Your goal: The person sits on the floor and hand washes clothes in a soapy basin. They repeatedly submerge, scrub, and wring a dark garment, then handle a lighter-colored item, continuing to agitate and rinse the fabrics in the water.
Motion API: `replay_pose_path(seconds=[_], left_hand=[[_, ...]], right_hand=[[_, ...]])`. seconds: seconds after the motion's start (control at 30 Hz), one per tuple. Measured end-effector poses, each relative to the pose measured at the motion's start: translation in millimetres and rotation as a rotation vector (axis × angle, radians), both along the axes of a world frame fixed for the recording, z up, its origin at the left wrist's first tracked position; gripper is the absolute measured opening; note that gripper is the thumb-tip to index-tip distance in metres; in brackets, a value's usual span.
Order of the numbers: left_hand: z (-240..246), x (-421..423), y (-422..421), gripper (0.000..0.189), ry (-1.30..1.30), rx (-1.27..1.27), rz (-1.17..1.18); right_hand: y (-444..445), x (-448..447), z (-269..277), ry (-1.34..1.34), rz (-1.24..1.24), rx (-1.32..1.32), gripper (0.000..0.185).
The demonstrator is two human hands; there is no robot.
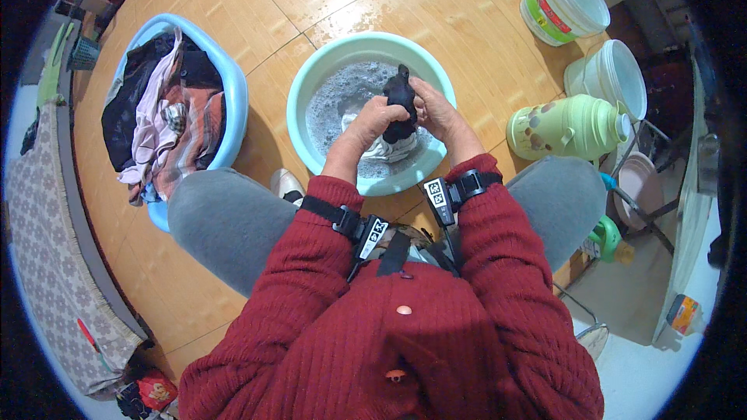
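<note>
A round pale green plastic basin (pixel 299 134) of sudsy water stands on the floor before me. Over it, my left hand (pixel 373 121) grips a bunched black cloth item (pixel 399 99) from its left side. My right hand (pixel 433 108) holds the same black cloth from the right, its fingers pressed to the edge. Beneath the hands, a white cloth (pixel 388 150) lies partly under the foamy water. Which garment the black cloth is, I cannot tell.
Left of the basin, a blue tub (pixel 236 105) holds a pile of clothes (pixel 169 111). At the right stand a labelled white bucket (pixel 560 9), another bucket (pixel 607 79) and a green thermos flask (pixel 566 128). A patterned cloth (pixel 52 256) covers furniture at far left.
</note>
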State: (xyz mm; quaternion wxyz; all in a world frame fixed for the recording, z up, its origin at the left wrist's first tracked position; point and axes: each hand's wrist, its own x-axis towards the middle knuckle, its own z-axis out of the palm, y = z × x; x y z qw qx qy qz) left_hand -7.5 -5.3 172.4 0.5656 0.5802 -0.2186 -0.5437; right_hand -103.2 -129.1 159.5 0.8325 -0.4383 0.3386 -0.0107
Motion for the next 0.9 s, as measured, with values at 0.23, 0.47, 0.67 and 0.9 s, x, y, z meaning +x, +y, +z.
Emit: replay_pose_path(seconds=[0.23, 0.47, 0.67, 0.9], left_hand=[[-4, -1, 0, 0.034, -0.295, 0.274, -0.308], [-41, 8, 12, 0.039, -0.351, 0.290, 0.187], [-36, -16, 16, 0.063, 0.628, 0.310, 0.160], [-16, -16, 23, 0.035, 0.635, -0.138, 0.658]], right_hand=[[4, 1, -6, -0.218, -0.082, 0.197, 0.039], [-9, 2, -12, -0.076, -0.574, -0.084, 0.018], [21, 23, 17, -0.244, -0.511, 0.164, 0.023], [90, 20, 59, -0.145, -0.184, -1.325, 0.015]])
